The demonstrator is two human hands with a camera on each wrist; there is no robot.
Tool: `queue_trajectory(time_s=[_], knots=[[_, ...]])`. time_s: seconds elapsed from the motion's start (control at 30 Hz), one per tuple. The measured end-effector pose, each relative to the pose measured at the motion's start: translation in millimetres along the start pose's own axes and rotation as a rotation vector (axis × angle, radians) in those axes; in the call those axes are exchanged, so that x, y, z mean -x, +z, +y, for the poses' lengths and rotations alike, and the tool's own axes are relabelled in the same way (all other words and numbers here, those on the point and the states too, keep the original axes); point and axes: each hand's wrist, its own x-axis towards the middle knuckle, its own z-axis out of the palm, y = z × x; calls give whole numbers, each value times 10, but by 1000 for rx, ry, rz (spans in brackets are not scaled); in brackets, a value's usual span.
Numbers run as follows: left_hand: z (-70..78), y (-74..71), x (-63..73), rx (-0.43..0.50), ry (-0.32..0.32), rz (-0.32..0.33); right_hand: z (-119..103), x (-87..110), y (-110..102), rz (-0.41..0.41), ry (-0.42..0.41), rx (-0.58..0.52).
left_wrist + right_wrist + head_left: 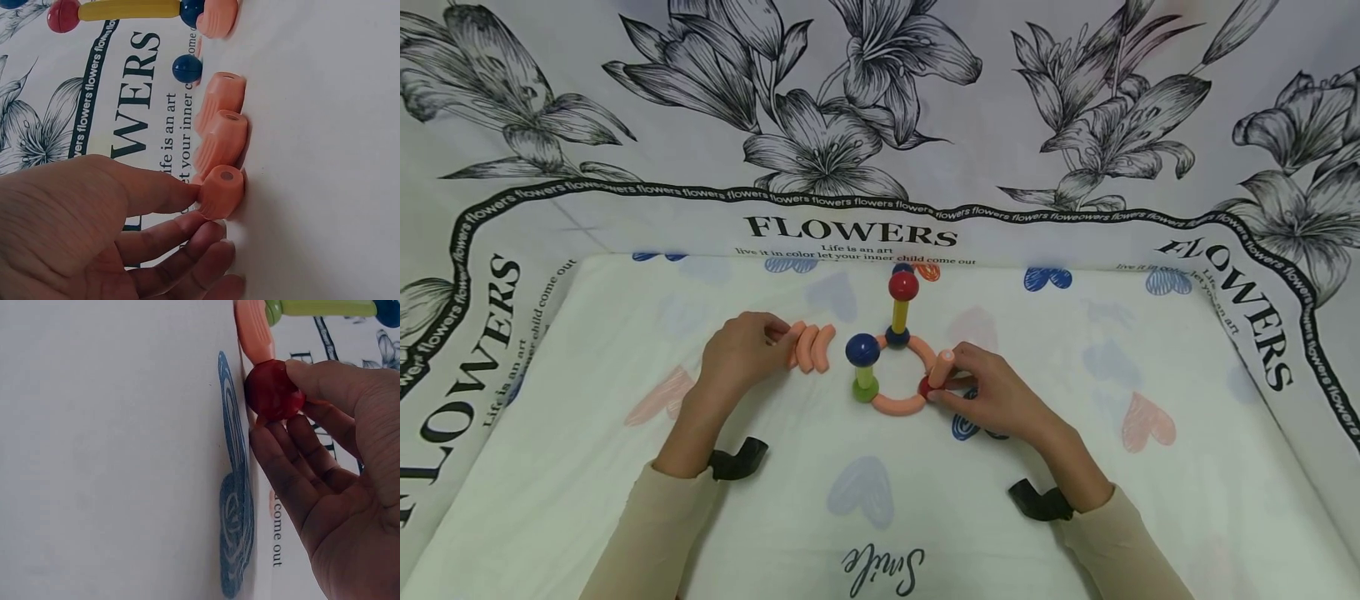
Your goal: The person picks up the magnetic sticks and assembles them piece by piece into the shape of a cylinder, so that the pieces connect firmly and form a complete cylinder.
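Note:
In the head view my left hand (741, 350) pinches the leftmost of three curved orange pieces (807, 347) lying side by side. Thumb and fingertips close on that orange piece (222, 192) in the left wrist view. My right hand (992, 387) holds a red ball (275, 390) between thumb and fingers, at the right corner of a ring of curved orange pieces (898, 406). An orange rod (942, 369) rises from that ball, mostly hidden by the thumb in the right wrist view. The ring also joins a green ball (865, 389) and a dark blue ball (897, 337).
On the green ball stands a light green rod (865, 375) topped by a blue ball (862, 350). Behind it, a yellow rod (900, 317) carries a red ball (903, 286). Another blue ball (187, 69) lies farther back. A printed cloth (857, 550) covers the table.

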Motion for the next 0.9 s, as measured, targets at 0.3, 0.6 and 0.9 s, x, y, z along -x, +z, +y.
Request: queue_trajectory(time_s=[0.3, 0.6, 0.9], knots=[[-2, -32, 10, 42, -10, -34, -5, 9, 0, 2, -9, -10], [-74, -137, 4, 112, 8, -54, -11, 2, 2, -3, -9, -11], [6, -375, 61, 235, 26, -15, -22, 9, 6, 10, -25, -20]])
